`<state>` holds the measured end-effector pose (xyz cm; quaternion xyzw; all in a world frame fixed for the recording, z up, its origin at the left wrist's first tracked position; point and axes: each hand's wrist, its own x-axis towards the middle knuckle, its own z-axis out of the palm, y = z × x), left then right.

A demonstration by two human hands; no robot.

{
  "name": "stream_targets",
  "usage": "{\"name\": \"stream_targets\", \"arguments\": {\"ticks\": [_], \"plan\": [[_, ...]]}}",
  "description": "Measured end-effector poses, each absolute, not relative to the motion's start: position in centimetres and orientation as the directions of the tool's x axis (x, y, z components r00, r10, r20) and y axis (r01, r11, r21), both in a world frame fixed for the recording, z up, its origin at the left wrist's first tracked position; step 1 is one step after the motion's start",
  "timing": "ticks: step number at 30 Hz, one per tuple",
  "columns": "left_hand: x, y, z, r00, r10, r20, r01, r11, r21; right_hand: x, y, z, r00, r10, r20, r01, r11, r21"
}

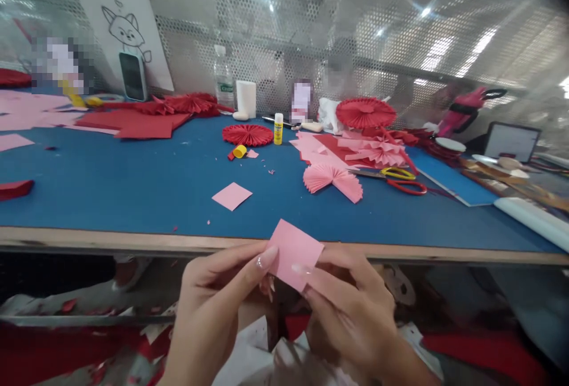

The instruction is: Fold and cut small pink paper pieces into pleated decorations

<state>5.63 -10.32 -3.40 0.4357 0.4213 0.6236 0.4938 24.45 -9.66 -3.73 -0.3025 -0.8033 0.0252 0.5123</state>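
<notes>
A small pink paper square [296, 248] is held up at the table's front edge, tilted, between both hands. My left hand [226, 285] pinches its left corner, thumb on the front face. Its lower right side is gripped by my right hand [351, 297], with the fingers partly behind the sheet. Just beyond lies a second pink square [232, 196], flat on the blue table [111, 190]. A pleated pink paper fan [332, 181] rests to the right of it.
Scissors [402, 179] with yellow and red handles lie right of the fan. A glue stick [278, 130] stands uncapped beside a red paper rosette [248, 135]. Behind are a bottle [223, 77] and red paper sheets [146, 124]. Paper scraps litter the shelf below.
</notes>
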Motion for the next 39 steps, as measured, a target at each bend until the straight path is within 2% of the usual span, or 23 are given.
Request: {"name": "stream_targets", "arguments": {"ticks": [3,5,8,12,16,23,33,39], "plan": [[6.3,-11.5,-3.2,-0.067,0.985,0.157,-0.257,-0.169,0.952,24.0,-10.9,-3.7,-0.200,0.472,0.859,0.428,0.830,-0.357],[6.2,-12.1,-3.2,-0.031,0.980,0.196,-0.243,-0.197,0.950,24.0,-11.6,-4.1,-0.126,0.506,0.854,0.347,0.828,-0.440],[5.7,-12.9,-3.1,0.001,0.955,0.296,-0.208,-0.290,0.934,23.7,-12.4,-4.8,-0.002,0.635,0.772,0.177,0.760,-0.625],[5.0,-13.5,-2.6,0.109,0.860,0.499,0.005,-0.503,0.864,23.1,-13.0,-5.1,0.076,0.739,0.670,-0.031,0.673,-0.739],[4.5,-13.7,-2.3,0.173,0.769,0.615,0.133,-0.637,0.759,22.7,-13.5,-5.3,0.111,0.786,0.608,-0.061,0.616,-0.786],[4.3,-14.1,-2.3,0.043,0.836,0.547,0.200,-0.544,0.815,21.9,-13.7,-6.3,0.133,0.788,0.601,-0.105,0.614,-0.782],[4.9,-13.8,-3.0,-0.017,0.922,0.387,0.070,-0.385,0.920,20.1,-12.7,-6.8,0.280,0.758,0.590,-0.181,0.645,-0.743],[5.0,-14.0,-3.6,-0.054,0.960,0.274,0.041,-0.272,0.961,19.6,-12.4,-7.4,0.362,0.747,0.557,-0.122,0.631,-0.766]]}}
